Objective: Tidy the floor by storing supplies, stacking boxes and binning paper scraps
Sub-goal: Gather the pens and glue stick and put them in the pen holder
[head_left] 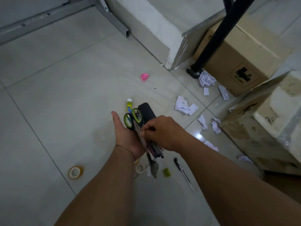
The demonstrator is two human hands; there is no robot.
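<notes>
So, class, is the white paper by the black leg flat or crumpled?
Crumpled. The white paper is balled up and creased all over, resting between the black leg and the cardboard box.

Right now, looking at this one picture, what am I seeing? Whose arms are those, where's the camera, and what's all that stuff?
There is no machine here. A person wears a camera on the head, and it looks down at their own bare arms. The left hand carries a bundle of green-handled scissors, pens and something black. The right hand pinches into that bundle. On the tiled floor lie tape rolls, a black pen, a small green block and crumpled paper scraps, with cardboard boxes nearby.
</notes>
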